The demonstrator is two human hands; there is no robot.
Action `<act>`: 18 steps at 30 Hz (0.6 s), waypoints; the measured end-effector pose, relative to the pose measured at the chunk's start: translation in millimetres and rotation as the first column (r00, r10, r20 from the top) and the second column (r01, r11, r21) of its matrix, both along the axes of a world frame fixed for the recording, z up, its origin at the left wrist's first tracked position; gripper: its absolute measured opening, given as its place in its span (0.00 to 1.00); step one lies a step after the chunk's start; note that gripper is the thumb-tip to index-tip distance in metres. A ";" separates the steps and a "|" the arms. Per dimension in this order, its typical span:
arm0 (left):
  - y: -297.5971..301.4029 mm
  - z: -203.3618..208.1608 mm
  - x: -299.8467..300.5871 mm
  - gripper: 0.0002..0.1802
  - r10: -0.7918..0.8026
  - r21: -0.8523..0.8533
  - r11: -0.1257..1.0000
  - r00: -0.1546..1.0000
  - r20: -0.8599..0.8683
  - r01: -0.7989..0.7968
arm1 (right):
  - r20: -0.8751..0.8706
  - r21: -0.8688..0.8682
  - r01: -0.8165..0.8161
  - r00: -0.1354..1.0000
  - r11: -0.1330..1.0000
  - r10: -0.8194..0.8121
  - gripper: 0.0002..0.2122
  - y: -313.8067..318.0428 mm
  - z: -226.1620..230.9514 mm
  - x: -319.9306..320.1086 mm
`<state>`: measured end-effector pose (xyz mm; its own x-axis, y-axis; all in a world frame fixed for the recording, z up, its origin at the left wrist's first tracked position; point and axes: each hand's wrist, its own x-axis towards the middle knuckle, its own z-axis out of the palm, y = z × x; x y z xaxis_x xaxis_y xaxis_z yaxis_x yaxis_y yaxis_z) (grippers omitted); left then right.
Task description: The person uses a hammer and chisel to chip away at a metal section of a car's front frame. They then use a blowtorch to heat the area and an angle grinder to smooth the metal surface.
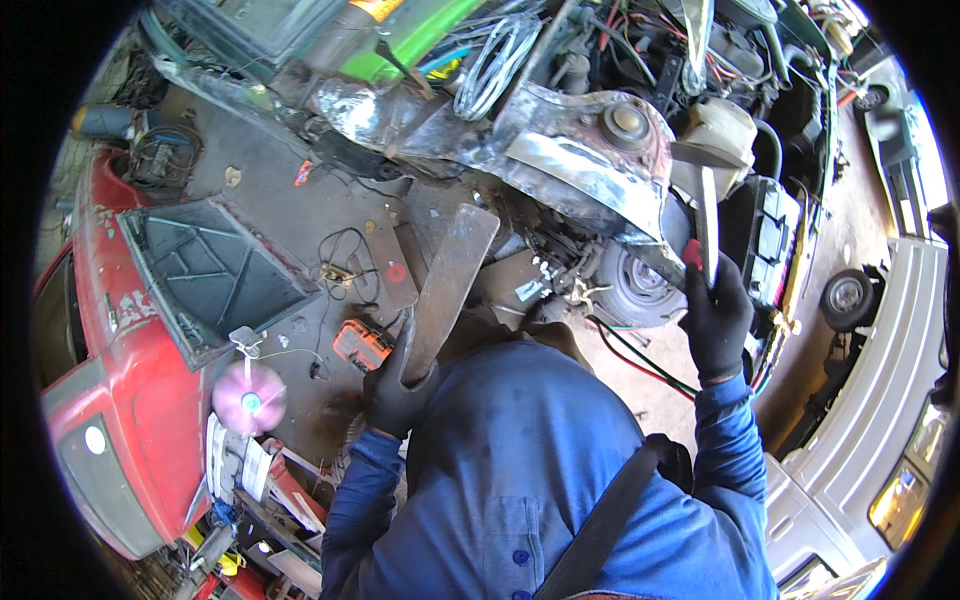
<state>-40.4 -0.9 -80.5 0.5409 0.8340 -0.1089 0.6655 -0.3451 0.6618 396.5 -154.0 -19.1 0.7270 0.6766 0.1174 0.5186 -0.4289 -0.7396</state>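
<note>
My left hand (398, 392), in a black glove, is closed around the lower end of a long flat metal strip (455, 285). The strip is brownish grey and tilts up toward the car. In my right hand (718, 318), also gloved in black, is a hammer (709, 215), held upright by its pale handle with the dark head on top. A small red thing (692, 253) shows by the right fingers; I cannot tell what it is. Both hands are apart from the bare-metal inner wing (600, 165) of the opened car in front of me, which has a round mount on top.
Beyond the wing lie a wire coil (497, 70), a pale plastic tank (722, 132) and a black battery (768, 235). A wheel (640, 285) and cables (655, 368) sit below. On the floor are an orange tool (362, 345) and dark panel (215, 270). A red car (150, 370) and pale van (870, 390) flank me.
</note>
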 end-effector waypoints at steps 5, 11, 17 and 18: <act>30.8 9.2 15.9 0.46 0.084 -0.126 0.990 0.980 0.181 -0.061 | 0.096 0.105 0.113 0.988 0.988 -0.123 0.09 -8.9 -39.0 12.7; 68.7 28.4 38.5 0.45 0.013 -0.107 0.994 0.950 0.311 0.022 | -0.022 0.148 0.155 0.988 0.977 -0.154 0.09 -16.8 -61.6 16.8; 96.0 7.5 41.6 0.45 0.244 -0.346 0.931 0.902 0.357 -0.114 | -0.148 0.133 0.216 0.969 0.967 -0.196 0.08 -12.8 -52.1 15.6; 102.5 1.5 41.8 0.45 0.235 -0.276 0.950 0.910 0.342 -0.142 | -0.161 0.149 0.217 0.968 0.965 -0.193 0.08 -11.5 -50.5 15.0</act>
<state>1.4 101.5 -79.0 0.4162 0.8979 -0.1433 0.3961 -0.0371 0.9174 411.4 -165.5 -69.7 0.8653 0.4915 0.0982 0.3151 -0.3812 -0.8691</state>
